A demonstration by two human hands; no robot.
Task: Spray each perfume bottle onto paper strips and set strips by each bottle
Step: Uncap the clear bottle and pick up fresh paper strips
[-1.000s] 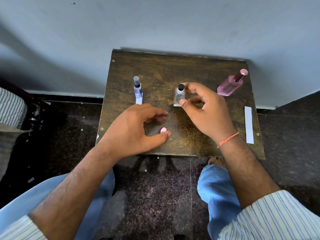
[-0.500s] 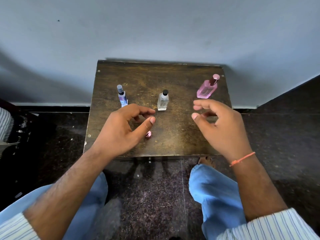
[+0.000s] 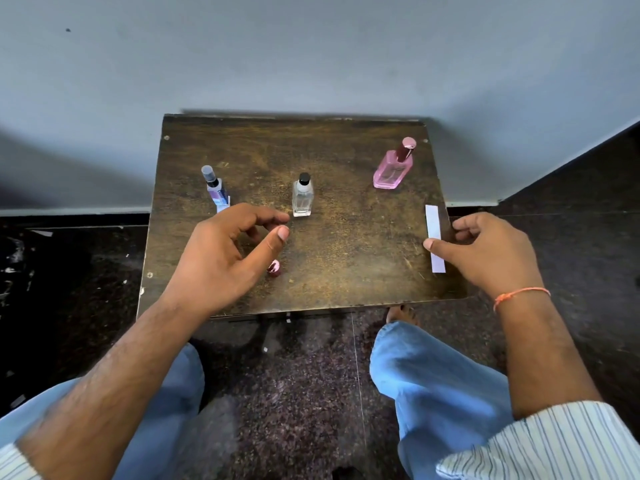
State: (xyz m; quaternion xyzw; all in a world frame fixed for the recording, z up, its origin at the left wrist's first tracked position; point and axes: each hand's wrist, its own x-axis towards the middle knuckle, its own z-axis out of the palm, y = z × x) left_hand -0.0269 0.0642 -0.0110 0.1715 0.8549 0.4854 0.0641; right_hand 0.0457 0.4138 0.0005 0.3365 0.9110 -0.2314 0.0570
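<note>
We take the clear square glass bottle with the black sprayer [image 3: 302, 197] as our landmark, standing mid-counter on the dark worn wooden counter [image 3: 346, 147]. Left of it stands a slim blue-violet bottle with a grey cap [image 3: 215, 187], a bit of white strip at its foot. Well to its right, further back, stands the pink flat glass bottle with a rose metallic cap [image 3: 394, 167].

The white paper strip [image 3: 435, 237] lies far right of the landmark, along the counter's edge. Our right hand [image 3: 485, 252] reaches it, thumb touching the strip, fingers loosely curled, not yet pinching. Our left hand [image 3: 225, 254] hovers just in front of the landmark, fingers relaxed and holding nothing, above a small pink cap [image 3: 274, 268].

We judge the strip pickup is in hand; next we must pinch and lift it, then bring it to a sprayer.
</note>
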